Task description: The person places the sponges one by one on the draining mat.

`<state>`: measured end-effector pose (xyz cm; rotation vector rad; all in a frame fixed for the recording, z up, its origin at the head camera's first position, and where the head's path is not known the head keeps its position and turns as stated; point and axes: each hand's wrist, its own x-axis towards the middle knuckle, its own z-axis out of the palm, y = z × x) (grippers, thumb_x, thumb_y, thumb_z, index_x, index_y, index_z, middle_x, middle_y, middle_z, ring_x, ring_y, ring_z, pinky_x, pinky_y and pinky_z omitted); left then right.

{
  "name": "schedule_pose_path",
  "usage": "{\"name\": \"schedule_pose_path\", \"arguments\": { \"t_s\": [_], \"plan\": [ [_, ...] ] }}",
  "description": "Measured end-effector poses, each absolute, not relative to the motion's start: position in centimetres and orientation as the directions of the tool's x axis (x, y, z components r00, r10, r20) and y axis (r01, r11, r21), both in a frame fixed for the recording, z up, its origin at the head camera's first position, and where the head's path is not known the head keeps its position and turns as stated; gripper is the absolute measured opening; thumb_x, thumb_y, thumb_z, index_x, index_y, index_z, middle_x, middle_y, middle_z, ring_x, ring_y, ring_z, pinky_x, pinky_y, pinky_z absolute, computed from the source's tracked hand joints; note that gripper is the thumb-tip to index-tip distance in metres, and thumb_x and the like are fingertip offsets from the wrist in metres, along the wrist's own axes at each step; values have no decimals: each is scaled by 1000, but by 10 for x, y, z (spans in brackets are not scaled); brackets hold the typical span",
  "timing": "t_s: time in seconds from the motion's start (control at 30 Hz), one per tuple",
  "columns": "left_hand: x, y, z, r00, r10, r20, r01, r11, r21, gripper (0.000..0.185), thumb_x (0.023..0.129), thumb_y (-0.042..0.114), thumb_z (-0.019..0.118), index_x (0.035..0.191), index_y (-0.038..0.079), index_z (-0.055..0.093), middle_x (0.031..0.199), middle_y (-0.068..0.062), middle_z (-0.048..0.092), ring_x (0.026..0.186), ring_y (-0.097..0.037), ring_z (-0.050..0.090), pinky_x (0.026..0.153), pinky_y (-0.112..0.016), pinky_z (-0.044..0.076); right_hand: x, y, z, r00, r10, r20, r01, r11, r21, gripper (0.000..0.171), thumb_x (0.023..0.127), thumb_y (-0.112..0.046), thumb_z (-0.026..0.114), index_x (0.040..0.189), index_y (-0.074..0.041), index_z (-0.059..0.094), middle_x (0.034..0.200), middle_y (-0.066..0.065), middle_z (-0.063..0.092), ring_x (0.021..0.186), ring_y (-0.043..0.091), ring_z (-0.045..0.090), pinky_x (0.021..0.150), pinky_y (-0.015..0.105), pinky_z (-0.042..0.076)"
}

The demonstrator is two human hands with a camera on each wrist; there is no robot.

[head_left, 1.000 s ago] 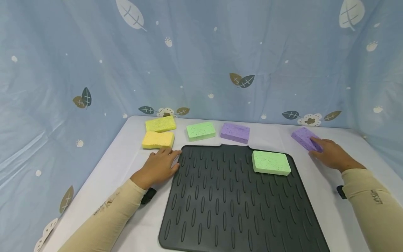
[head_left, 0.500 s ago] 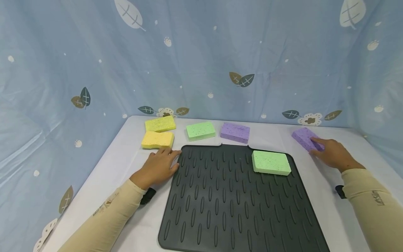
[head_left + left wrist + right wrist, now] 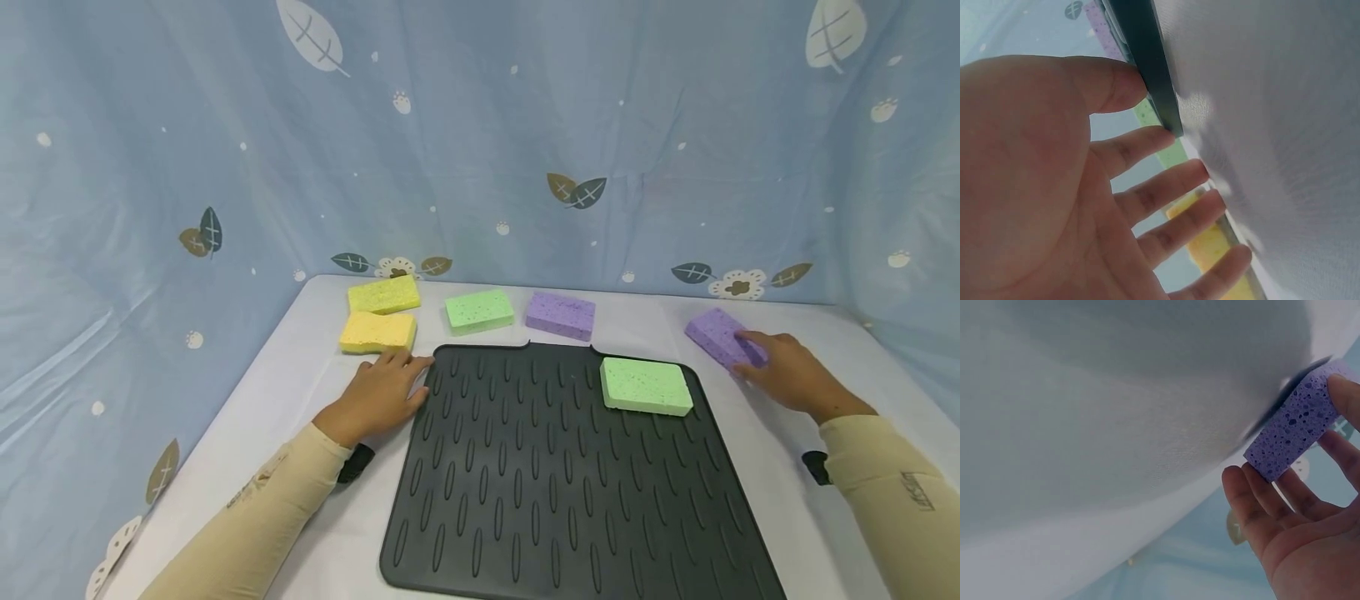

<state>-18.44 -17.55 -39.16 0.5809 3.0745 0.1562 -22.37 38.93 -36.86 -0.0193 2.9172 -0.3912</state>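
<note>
At the far right of the table, my right hand (image 3: pixel 795 375) holds a purple sponge (image 3: pixel 715 332) by its near end. In the right wrist view the thumb lies on one side of this purple sponge (image 3: pixel 1294 422) and the fingers on the other. My left hand (image 3: pixel 378 396) rests at the far left corner of a black ribbed mat (image 3: pixel 525 467). Its fingers are loosely extended, and the thumb and index finger touch the mat's edge (image 3: pixel 1150 69) in the left wrist view. A light green sponge (image 3: pixel 647 387) lies on the mat's far right corner.
Two yellow sponges, one behind (image 3: pixel 384 294) and one in front (image 3: pixel 377 332), lie beyond my left hand. Another green sponge (image 3: pixel 478 311) and a second purple sponge (image 3: pixel 561 316) lie behind the mat. A blue patterned curtain (image 3: pixel 480 150) hangs along the white table's (image 3: pixel 637 312) far edge.
The purple sponge in my right hand has shifted slightly left on the table. My left hand stays at the mat's corner.
</note>
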Motion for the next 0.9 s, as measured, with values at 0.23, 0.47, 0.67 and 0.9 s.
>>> {"name": "schedule_pose_path", "arguments": {
  "t_s": [0.23,0.47,0.67,0.9],
  "plan": [
    [-185,-175,-388,-929,369,15,369,925,96,48,102,33,55,145,15,52,136,-15,56,131,-35,50,91,-62,46,-216,386,-366,-987,-63,-147,-26,971,-239,74,97,-29,63,154,3,27,139,49,25,125,69,30,97,79,30],
    [-184,-175,-387,-931,364,-5,361,926,109,48,102,33,54,146,15,51,137,-15,55,132,-35,48,94,-62,44,-210,377,-366,-991,-82,-109,-50,962,-269,73,99,-29,61,156,-1,25,141,49,24,127,68,28,98,79,28],
    [-184,-174,-389,-929,369,4,367,924,109,48,102,34,55,145,15,52,136,-15,56,132,-35,48,93,-62,44,-200,367,-369,-988,-151,-14,-139,941,-308,64,103,-31,54,153,2,31,141,47,30,127,66,31,98,80,27],
    [-184,-174,-389,-926,377,11,376,921,98,47,102,34,55,145,15,52,135,-15,56,131,-34,49,91,-61,46,-190,355,-366,-982,-181,46,-186,938,-292,61,103,-31,55,151,1,36,140,44,35,127,63,33,97,80,29]
  ]
}}
